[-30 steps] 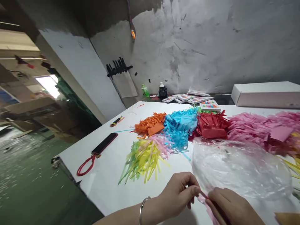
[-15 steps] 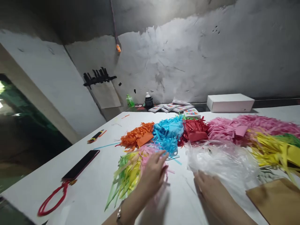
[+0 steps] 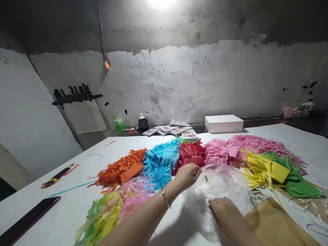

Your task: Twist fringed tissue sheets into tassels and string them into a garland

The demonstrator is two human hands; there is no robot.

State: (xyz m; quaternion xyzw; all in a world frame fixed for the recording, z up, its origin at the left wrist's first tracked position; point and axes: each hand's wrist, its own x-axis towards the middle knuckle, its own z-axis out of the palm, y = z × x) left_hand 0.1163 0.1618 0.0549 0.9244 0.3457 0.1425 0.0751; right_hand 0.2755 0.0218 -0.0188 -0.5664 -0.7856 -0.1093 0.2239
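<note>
A crumpled clear plastic bag (image 3: 225, 186) lies on the white table in front of me. My left hand (image 3: 188, 175), a bracelet on its wrist, is at the bag's upper left edge, fingers closed on the film. Curled over the near part of the same bag is my right hand (image 3: 225, 210), its fingers gripping the plastic. Left of the bag, partly behind my left forearm, lie pink, yellow and green paper tassels (image 3: 112, 205). Behind the hands sit orange (image 3: 123, 167), blue (image 3: 161, 159) and red tassels (image 3: 189, 153).
Pink (image 3: 222, 150), yellow (image 3: 261, 169) and green tassels (image 3: 299, 184) lie to the right, beside brown paper (image 3: 276, 222). At the back are printed packs (image 3: 169, 129) and a white box (image 3: 224, 123). A phone (image 3: 28, 222) and a cutter knife (image 3: 57, 176) lie left.
My left hand has gone from above the pastel tassels to the plastic bag and closed. My right hand now grips the bag, which is bunched up more. The view has turned right.
</note>
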